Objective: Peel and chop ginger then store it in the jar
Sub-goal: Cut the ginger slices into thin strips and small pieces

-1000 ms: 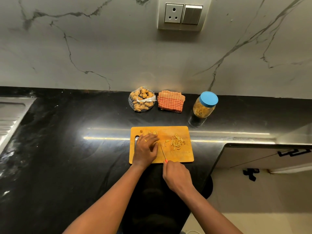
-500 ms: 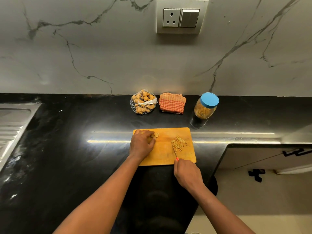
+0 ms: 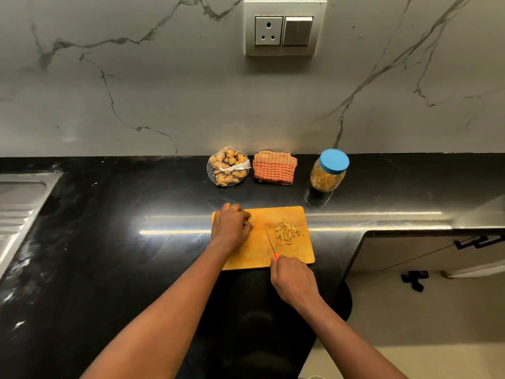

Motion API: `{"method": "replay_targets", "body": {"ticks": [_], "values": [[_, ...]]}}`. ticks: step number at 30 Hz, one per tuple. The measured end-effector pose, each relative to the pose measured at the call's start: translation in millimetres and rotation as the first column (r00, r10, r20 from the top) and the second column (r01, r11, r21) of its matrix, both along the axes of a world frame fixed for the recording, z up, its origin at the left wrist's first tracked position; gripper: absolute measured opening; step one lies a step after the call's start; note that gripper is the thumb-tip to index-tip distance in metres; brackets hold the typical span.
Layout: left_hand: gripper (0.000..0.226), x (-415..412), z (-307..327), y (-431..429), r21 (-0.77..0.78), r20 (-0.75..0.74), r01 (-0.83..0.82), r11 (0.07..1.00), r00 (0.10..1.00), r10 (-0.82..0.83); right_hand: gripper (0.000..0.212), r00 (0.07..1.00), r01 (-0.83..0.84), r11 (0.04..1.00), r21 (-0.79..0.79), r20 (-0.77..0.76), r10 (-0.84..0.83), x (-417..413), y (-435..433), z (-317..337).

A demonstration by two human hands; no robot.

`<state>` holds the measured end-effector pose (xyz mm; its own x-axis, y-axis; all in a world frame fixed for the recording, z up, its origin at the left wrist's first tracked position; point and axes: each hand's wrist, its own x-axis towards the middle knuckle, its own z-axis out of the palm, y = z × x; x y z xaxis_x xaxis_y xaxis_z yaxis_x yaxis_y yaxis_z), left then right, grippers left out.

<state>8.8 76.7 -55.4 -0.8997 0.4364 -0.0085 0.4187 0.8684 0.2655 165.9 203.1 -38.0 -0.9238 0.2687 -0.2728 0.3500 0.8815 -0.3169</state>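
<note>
Blue-lidded jar (image 3: 328,173), orange-checked cloth (image 3: 274,167)

No legible text, no label readable on the jar (image 3: 328,175), none on the switch plate (image 3: 284,6)

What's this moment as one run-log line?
left hand: holds ginger piece on orange wooden cutting board | right hand: grips red-handled knife | ginger strips: piled | blue-lidded clear jar: closed

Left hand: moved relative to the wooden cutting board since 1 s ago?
Yes. The left hand went from mid-board beside the slim red-handled knife to the far-left corner of the orange wooden cutting board, where it holds a pale ginger piece.
</note>
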Motion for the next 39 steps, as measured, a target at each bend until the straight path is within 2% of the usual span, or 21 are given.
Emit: {"method": "replay_targets", "body": {"ticks": [5, 10, 14, 18, 20, 26, 28, 30, 35, 39], "values": [[0.036, 4, 7, 4, -0.093, -0.06, 0.09, 0.992, 0.994, -0.096, 0.047, 1.0, 0.008, 1.0, 0.011, -0.016, -0.008, 1, 2, -2], [0.036, 32, -1, 3, -0.007, -0.101, 0.178, 0.984, 0.979, -0.178, 0.048, 1.0, 0.014, 1.0, 0.011, -0.008, -0.014, 6, 3, -4], [0.032, 50, -18, -3, 0.082, -0.085, 0.171, 0.982, 0.983, -0.164, 0.049, 1.0, 0.011, 1.0, 0.006, -0.019, -0.011, 12, 3, -8], [0.038, 57, -25, -7, 0.051, -0.145, 0.203, 0.978, 0.97, -0.194, 0.049, 1.0, 0.004, 1.0, -0.006, -0.028, -0.005, 12, 0, -10], [0.038, 59, -30, -11, 0.089, -0.164, 0.227, 0.97, 0.964, -0.211, 0.048, 1.0, -0.003, 1.0, -0.009, -0.027, 0.003, 11, -2, -11], [0.031, 60, -41, -16, 0.279, -0.165, 0.154, 0.948, 0.98, -0.11, 0.047, 0.999, 0.004, 1.0, -0.01, -0.033, -0.004, 14, -7, -14], [0.02, 59, -39, -14, 0.312, -0.18, 0.16, 0.936, 0.978, -0.107, 0.047, 0.999, 0.007, 1.0, -0.001, -0.038, -0.008, 14, -7, -15], [0.014, 58, -37, -12, 0.326, -0.203, 0.157, 0.932, 0.975, -0.093, 0.048, 0.999, 0.009, 1.0, 0.005, -0.037, -0.009, 14, -7, -15], [0.017, 59, -36, -6, 0.335, -0.192, 0.122, 0.934, 0.98, -0.059, 0.049, 1.0, 0.018, 1.0, 0.001, -0.019, -0.018, 11, -8, -16], [0.017, 58, -37, -7, 0.331, -0.227, 0.153, 0.931, 0.971, -0.079, 0.049, 1.0, 0.015, 1.0, 0.015, -0.015, -0.015, 9, -6, -16]]}}
